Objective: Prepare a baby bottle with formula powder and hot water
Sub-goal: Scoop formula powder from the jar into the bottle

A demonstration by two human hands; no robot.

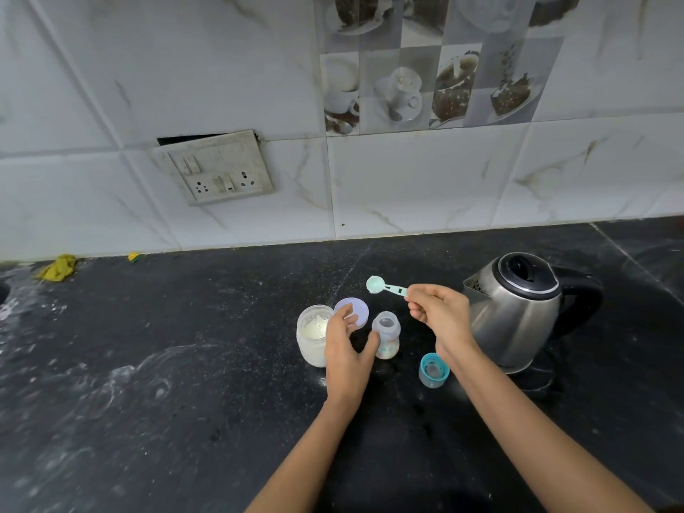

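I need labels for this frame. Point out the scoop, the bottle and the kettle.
scoop (392, 289): head view, on its handle.
bottle (388, 333): head view, on its clear shoulder.
kettle (518, 320): head view, on its steel body.

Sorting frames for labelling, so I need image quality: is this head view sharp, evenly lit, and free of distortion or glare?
Head view: dim, flat light; wide-angle distortion bows the tile lines and counter edge; only soft highlights on the kettle, no harsh glare; the scoop in the right hand and the bottle look slightly soft.
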